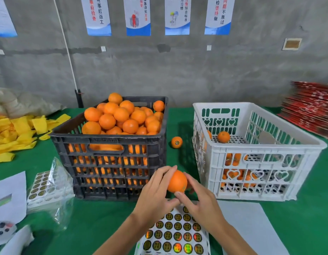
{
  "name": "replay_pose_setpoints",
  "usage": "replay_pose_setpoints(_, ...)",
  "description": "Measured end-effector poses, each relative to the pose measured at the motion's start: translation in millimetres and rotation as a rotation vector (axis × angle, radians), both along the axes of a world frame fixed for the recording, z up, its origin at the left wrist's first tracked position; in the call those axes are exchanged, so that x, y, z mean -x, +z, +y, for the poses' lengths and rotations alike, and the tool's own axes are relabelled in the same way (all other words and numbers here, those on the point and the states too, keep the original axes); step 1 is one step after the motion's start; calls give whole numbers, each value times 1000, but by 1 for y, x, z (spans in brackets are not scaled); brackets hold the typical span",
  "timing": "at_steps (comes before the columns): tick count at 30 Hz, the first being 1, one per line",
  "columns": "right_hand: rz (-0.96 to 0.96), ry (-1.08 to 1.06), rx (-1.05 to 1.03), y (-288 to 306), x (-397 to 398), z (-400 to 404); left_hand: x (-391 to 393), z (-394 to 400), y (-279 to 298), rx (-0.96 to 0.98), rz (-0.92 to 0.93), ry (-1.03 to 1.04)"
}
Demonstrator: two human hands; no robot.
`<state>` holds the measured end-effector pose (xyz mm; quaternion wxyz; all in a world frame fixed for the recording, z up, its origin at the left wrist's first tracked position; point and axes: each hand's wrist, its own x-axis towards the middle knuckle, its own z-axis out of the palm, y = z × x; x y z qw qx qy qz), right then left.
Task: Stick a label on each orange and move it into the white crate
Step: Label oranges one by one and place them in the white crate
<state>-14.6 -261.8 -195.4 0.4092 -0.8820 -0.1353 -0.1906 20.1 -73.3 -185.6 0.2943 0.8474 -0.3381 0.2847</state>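
Note:
An orange [177,181] is held up between both hands just in front of the two crates. My left hand [155,192] grips its left side, fingers curled over the top. My right hand [198,197] holds its right side, thumb pressed against the bottom front. Under my wrists lies a sheet of round gold labels [176,234]. The black crate [108,144] at centre left is heaped with oranges. The white crate [255,150] on the right holds several oranges. A single labelled orange [176,142] sits on the green table between the crates.
More label sheets [43,186] in a clear plastic bag lie left of the black crate. Yellow foam nets [14,133] pile up at the far left. White papers [251,223] lie at the front right and front left. Red flat cartons [312,111] are stacked at the far right.

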Motion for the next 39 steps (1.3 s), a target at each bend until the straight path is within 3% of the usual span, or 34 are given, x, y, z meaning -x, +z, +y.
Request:
replay_pose_setpoints(4,122,28,174,-21,-3,-6,0,5,-34,-53,180,49)
replay_pose_setpoints(9,247,141,217,-25,-3,-20,8,3,-49,172,388,87)
replay_pose_setpoints(16,359,292,312,-32,-3,-27,13,3,-47,169,418,74)
replay_pose_setpoints(30,281,296,295,-40,5,-26,12,6,-54,373,439,4)
replay_pose_setpoints(39,299,318,398,-37,3,-22,12,7,-63,545,690,-122)
